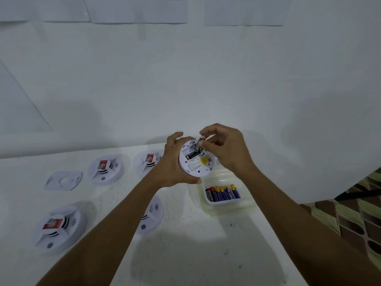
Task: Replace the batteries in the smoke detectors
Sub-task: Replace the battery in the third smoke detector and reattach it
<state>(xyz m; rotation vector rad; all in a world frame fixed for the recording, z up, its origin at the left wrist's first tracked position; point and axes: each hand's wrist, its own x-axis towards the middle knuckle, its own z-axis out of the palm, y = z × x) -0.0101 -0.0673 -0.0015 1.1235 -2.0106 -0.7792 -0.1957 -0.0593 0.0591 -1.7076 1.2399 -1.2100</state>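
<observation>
Forearms come up from 6 o'clock and meet just past the middle of our view. Our left hand grips the open smoke detector by its rim, back facing us, lifted off the table. Our right hand pinches what looks like a small battery at the top edge of the compartment, where one black cell already sits.

What we'd worry about: it's only a fingertip pinch on a slick little cylinder, so it could pop loose and roll off the table's right edge. We can't read the polarity marks from here, so putting it in backwards is a real risk. Forcing it in at an angle could bend the contact. And if this one is a dead cell, dropping it in the tray with the spare batteries at 4 o'clock mixes them up.

We're working on a scuffed white tabletop. We count four more detectors face-up from 7 to 11 o'clock, three showing red tags, plus a loose mounting plate at 9. Behind is a plain white wall with paper sheets at 12, and patterned floor at 4.
</observation>
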